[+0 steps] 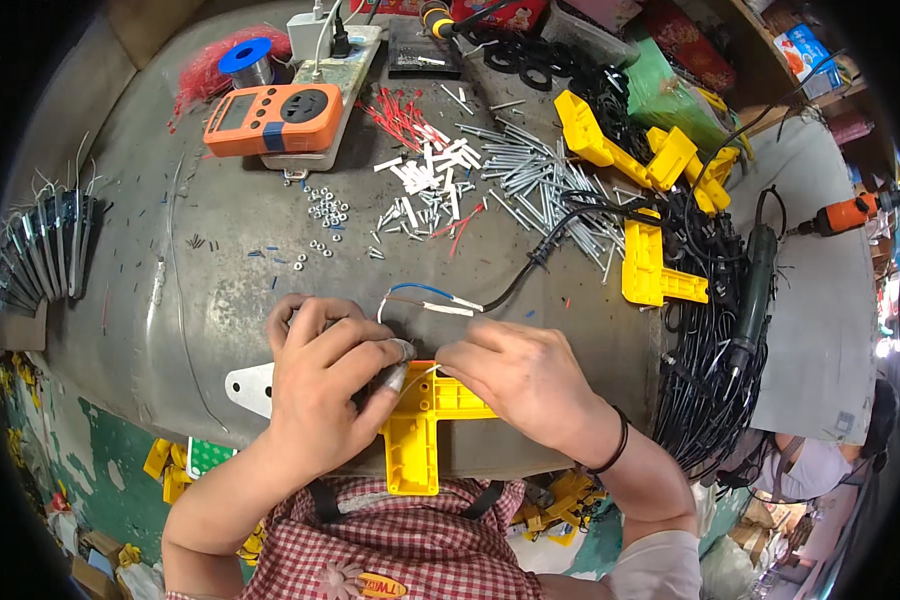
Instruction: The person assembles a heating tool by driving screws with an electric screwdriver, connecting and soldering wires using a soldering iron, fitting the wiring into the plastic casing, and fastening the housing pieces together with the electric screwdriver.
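At the lower centre of the frame, both hands meet over a yellow plastic T-shaped bracket [416,425] that lies on the near edge of the grey metal worktable [220,270], its stem pointing down toward the person's checked apron. The left hand [320,385] is curled around a small silvery metal part [398,365], pinching it against the top of the bracket; whether it is a tool tip or a fitting is too hidden to tell. The right hand [525,375] presses flat on the bracket's right arm, fingers close together, fingertips right beside the left hand's. A white metal plate [250,388] juts out from under the left hand.

The bracket looks like stiff moulded plastic, light and fairly smooth, so it would probably slide on the metal top unless held down; its arms and long stem seem the natural places to grip. The small metal part looks hard and easy to drop, best pinched between fingertips.

Just above the hands a black cable [530,265] ends in loose blue, brown and white wire ends [430,298]. Farther up lie scattered screws [530,180], small nuts [328,210] and red wire pieces [400,115]; an orange meter [272,118] sits in the upper left, more yellow brackets [650,265] at the right.
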A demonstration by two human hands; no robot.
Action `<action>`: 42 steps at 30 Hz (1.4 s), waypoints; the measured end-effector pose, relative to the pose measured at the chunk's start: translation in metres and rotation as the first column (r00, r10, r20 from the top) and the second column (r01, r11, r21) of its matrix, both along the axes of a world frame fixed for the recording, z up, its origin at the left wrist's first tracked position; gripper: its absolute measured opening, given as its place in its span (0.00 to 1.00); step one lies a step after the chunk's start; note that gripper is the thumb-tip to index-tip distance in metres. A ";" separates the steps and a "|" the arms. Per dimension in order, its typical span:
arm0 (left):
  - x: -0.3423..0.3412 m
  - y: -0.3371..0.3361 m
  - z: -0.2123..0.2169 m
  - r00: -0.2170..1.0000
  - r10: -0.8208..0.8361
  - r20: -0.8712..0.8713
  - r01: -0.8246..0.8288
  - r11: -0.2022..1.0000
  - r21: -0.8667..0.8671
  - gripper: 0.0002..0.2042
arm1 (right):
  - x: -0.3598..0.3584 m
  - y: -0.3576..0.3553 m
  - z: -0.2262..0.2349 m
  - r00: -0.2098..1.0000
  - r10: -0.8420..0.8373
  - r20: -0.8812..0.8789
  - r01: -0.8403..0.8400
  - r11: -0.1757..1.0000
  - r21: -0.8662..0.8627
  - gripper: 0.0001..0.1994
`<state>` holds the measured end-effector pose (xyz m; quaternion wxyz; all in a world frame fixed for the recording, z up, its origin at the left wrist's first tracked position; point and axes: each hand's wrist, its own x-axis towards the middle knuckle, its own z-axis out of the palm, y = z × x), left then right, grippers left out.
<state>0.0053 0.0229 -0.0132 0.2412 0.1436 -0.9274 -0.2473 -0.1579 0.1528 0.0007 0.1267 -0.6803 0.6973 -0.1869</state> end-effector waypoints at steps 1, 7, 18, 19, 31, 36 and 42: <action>0.000 -0.001 0.000 1.000 0.002 0.000 -0.002 1.000 0.000 0.10 | 0.001 -0.001 0.001 1.000 0.002 0.000 -0.002 1.000 0.000 0.06; -0.001 -0.002 0.003 1.000 -0.018 -0.021 0.018 1.000 0.023 0.11 | 0.012 -0.003 0.012 0.928 -0.156 0.337 0.162 0.987 0.009 0.06; 0.007 0.011 0.007 0.996 -0.025 -0.082 0.019 0.997 -0.077 0.12 | 0.017 -0.006 0.016 0.483 -0.458 0.746 0.243 0.889 0.388 0.05; 0.008 0.010 0.005 0.996 -0.021 -0.086 0.014 0.997 -0.078 0.12 | 0.019 -0.006 0.017 0.488 -0.454 0.745 0.240 0.891 0.386 0.05; 0.007 0.002 -0.002 0.997 0.021 -0.077 0.003 0.954 0.301 0.08 | 0.021 -0.017 0.022 0.976 -0.213 -0.032 0.197 0.942 -0.273 0.10; 0.005 -0.001 -0.003 0.999 0.009 -0.038 0.008 0.898 0.440 0.07 | 0.017 -0.004 0.028 0.856 -0.214 0.471 0.306 0.943 -0.128 0.13; 0.005 -0.001 0.002 0.999 -0.029 -0.015 0.033 0.851 0.524 0.07 | 0.026 -0.005 0.014 0.739 -0.359 0.570 0.361 0.925 0.116 0.10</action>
